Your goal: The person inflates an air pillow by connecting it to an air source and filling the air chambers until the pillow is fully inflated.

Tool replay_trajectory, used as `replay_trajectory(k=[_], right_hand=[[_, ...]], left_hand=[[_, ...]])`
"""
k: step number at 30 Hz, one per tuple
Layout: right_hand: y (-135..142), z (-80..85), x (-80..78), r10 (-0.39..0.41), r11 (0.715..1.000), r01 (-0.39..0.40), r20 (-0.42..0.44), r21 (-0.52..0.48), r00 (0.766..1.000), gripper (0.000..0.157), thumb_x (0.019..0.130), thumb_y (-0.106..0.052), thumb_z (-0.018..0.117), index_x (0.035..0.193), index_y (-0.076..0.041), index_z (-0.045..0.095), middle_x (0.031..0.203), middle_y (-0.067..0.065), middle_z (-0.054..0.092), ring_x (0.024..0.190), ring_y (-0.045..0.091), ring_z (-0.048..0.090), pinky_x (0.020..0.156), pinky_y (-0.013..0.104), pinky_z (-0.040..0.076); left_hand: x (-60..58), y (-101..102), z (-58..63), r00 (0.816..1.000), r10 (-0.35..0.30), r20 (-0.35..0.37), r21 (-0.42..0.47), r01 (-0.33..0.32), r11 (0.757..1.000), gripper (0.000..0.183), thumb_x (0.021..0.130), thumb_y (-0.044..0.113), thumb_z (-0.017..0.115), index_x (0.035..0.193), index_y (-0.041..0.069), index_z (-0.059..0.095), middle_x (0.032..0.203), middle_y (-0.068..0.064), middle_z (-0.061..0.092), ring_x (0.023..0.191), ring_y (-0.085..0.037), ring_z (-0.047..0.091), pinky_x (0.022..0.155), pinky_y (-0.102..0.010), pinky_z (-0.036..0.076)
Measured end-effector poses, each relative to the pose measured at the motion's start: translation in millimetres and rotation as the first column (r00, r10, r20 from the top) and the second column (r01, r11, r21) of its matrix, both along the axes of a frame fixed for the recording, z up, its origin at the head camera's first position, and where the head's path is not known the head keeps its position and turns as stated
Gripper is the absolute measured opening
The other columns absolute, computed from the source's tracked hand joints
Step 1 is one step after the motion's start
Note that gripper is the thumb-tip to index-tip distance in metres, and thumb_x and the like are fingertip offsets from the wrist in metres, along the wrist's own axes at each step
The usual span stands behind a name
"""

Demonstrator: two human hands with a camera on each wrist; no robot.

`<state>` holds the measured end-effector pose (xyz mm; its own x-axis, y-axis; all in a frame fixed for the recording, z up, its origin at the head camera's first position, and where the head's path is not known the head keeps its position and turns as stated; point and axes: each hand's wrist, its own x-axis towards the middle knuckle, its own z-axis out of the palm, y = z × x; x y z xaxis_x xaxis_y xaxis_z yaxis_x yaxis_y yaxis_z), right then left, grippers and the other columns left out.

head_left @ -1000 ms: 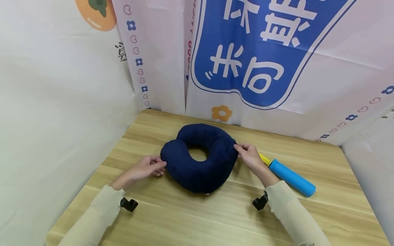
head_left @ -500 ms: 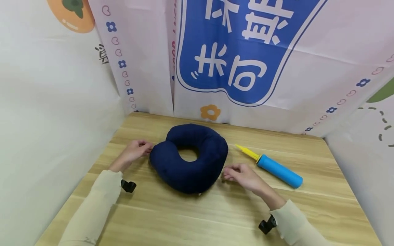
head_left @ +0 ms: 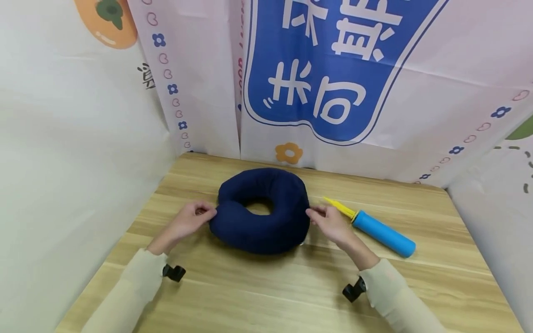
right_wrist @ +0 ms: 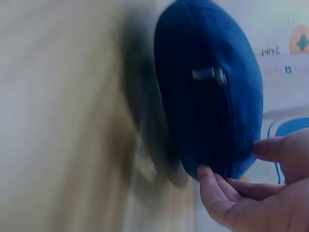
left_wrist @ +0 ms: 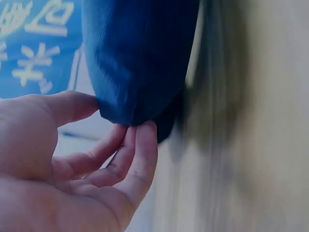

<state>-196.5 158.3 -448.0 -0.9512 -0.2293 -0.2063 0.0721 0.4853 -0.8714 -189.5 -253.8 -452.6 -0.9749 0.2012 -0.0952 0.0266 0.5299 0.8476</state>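
A navy blue U-shaped neck pillow lies on the wooden table, its two ends close together at the left. My left hand pinches the left end; in the left wrist view the thumb is on one side of the pillow and the fingertips on the other. At the opposite side, my right hand grips the edge between thumb and fingers. The right wrist view shows a small zipper pull on the pillow's seam, beyond the right fingertips.
To the right of the pillow lies a blue hand pump with a yellow nozzle. The wooden table meets a printed cloth wall at the back, and white sheets rise at both sides.
Half a second ago my right hand was off the pillow; now it grips the right side again. The pillow has turned a little, its zipper pull shifting from the bottom toward the right.
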Motion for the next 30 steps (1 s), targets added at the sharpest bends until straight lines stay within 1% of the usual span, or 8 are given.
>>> replay_trajectory(k=[6,8,10,15,18,21,25,30], right_hand=[[13.6,0.4,-27.5,0.005,0.999,-0.004,-0.029,0.032,1.0,0.049,0.115,-0.026,0.042,0.155,0.002,0.048,0.153,0.025,0.055,0.134,0.036,0.059,0.104,0.042,0.056],[17.3,-0.7,-31.1,0.011,0.998,-0.009,-0.036,0.054,0.999,0.049,0.115,-0.026,0.042,0.154,0.003,0.048,0.153,0.026,0.055,0.134,0.038,0.058,0.104,0.043,0.055],[21.7,-1.0,-30.6,0.027,0.995,-0.022,-0.05,0.097,0.998,0.051,0.114,-0.029,0.044,0.153,0.003,0.049,0.151,0.025,0.057,0.137,0.038,0.058,0.106,0.045,0.055],[29.3,12.1,-14.5,0.092,0.966,-0.057,-0.13,0.251,0.987,0.051,0.112,-0.034,0.052,0.146,0.003,0.057,0.14,0.023,0.066,0.128,0.039,0.064,0.101,0.049,0.057],[38.5,24.5,1.1,0.124,0.952,-0.075,-0.151,0.297,0.981,0.046,0.11,-0.032,0.056,0.14,0.002,0.063,0.129,0.02,0.072,0.117,0.034,0.07,0.094,0.045,0.06],[42.3,30.5,16.9,0.168,0.949,-0.124,-0.135,0.29,0.976,0.039,0.109,-0.03,0.058,0.131,0.0,0.07,0.117,0.015,0.076,0.105,0.025,0.073,0.086,0.041,0.062],[37.1,25.1,38.4,0.257,0.94,-0.222,-0.111,0.261,0.96,0.029,0.107,-0.026,0.062,0.117,-0.004,0.076,0.104,0.011,0.078,0.091,0.016,0.071,0.077,0.032,0.06],[22.5,12.6,59.2,0.363,0.918,-0.343,-0.075,0.197,0.929,0.028,0.105,-0.027,0.065,0.11,-0.003,0.078,0.098,0.009,0.079,0.085,0.015,0.071,0.071,0.023,0.055]], left_hand=[[36.6,24.5,2.2,0.982,-0.179,0.052,0.019,0.178,0.984,0.024,0.104,0.021,0.068,0.11,-0.002,0.07,0.103,-0.013,0.072,0.091,-0.02,0.068,0.078,-0.027,0.058],[40.1,26.3,2.8,0.976,-0.211,0.054,-0.006,0.211,0.977,0.022,0.104,0.021,0.067,0.11,0.0,0.07,0.104,-0.011,0.072,0.093,-0.018,0.067,0.078,-0.024,0.056],[36.2,21.4,3.3,0.976,-0.214,0.028,-0.042,0.215,0.976,0.021,0.104,0.019,0.067,0.11,0.0,0.072,0.106,-0.011,0.073,0.095,-0.017,0.066,0.08,-0.023,0.056],[6.4,-7.5,15.5,0.994,-0.093,-0.061,-0.15,0.083,0.985,0.028,0.107,0.02,0.062,0.122,-0.002,0.07,0.114,-0.018,0.074,0.103,-0.026,0.07,0.088,-0.035,0.059],[-23.3,-15.4,23.6,0.997,-0.005,-0.079,-0.162,-0.008,0.987,0.034,0.109,0.023,0.058,0.128,-0.004,0.066,0.12,-0.023,0.072,0.111,-0.036,0.069,0.091,-0.039,0.058],[-51.6,-17.7,23.3,0.997,0.054,-0.062,-0.136,-0.062,0.989,0.038,0.11,0.026,0.055,0.131,-0.004,0.064,0.125,-0.025,0.07,0.116,-0.038,0.066,0.09,-0.034,0.054],[-76.1,-9.4,15.6,0.997,0.074,0.004,-0.12,-0.073,0.99,0.042,0.111,0.031,0.052,0.135,-0.002,0.062,0.131,-0.025,0.066,0.122,-0.038,0.063,0.09,-0.032,0.052],[-86.8,12.7,3.6,0.999,0.018,0.034,-0.136,-0.013,0.991,0.046,0.111,0.035,0.052,0.138,0.0,0.062,0.137,-0.024,0.064,0.126,-0.038,0.061,0.101,-0.044,0.052]])
